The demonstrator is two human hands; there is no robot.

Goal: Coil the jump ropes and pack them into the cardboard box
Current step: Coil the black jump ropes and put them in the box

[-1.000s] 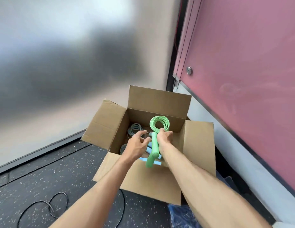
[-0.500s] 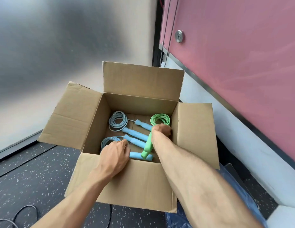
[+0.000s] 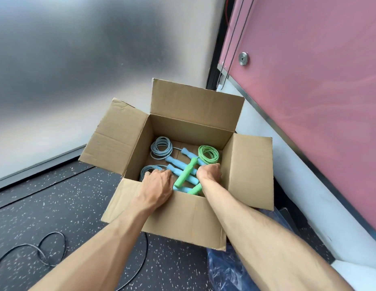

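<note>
An open cardboard box [image 3: 183, 219] stands on the floor with all its flaps up. Inside lie two coiled blue jump ropes [image 3: 161, 148] with blue foam handles [image 3: 178, 162]. A green jump rope lies on top of them: its coil [image 3: 208, 154] is by the right wall and its green handles [image 3: 185, 172] cross the blue ones. My right hand [image 3: 209, 172] is inside the box, closed at the near edge of the green coil. My left hand [image 3: 158, 183] reaches over the near wall, fingers curled down onto the nearer blue coil; its fingertips are hidden.
A black cable [image 3: 43, 252] loops on the dark speckled floor at the lower left. A crumpled blue plastic bag [image 3: 222, 269] lies by the box's near right corner. A pink panel [image 3: 309, 80] over a white ledge runs along the right.
The green rope went from above the box down onto the blue ropes, with my right hand on it. My left hand moved from the near edge into the box.
</note>
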